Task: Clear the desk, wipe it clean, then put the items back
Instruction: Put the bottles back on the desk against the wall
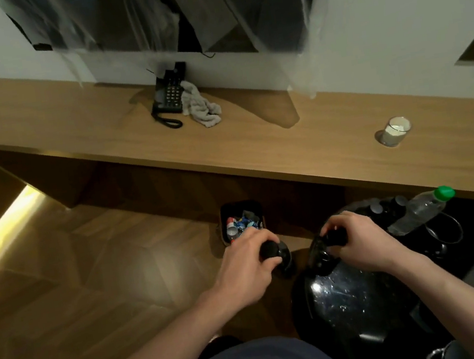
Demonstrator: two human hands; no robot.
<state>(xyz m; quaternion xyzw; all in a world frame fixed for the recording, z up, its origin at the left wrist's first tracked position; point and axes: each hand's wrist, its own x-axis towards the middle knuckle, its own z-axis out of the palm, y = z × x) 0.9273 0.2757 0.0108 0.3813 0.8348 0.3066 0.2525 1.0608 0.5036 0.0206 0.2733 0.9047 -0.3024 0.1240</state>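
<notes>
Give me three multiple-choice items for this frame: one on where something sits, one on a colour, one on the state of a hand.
1. Where does the grey cloth lie?
A. on the floor
B. on the desk, touching the right side of the black telephone
C. in the bin

2. What colour is the cap of the clear plastic bottle?
A. green
B. red
C. white

3. What is the left hand doing?
A. lying flat on the desk
B. hanging idle
C. gripping a round black object

Answers: 1 B, the cloth lies bunched against the telephone on the wooden top. 2 A, the cap at the bottle's upper end is bright green. 3 C, the fingers curl round the black object below desk level.
</notes>
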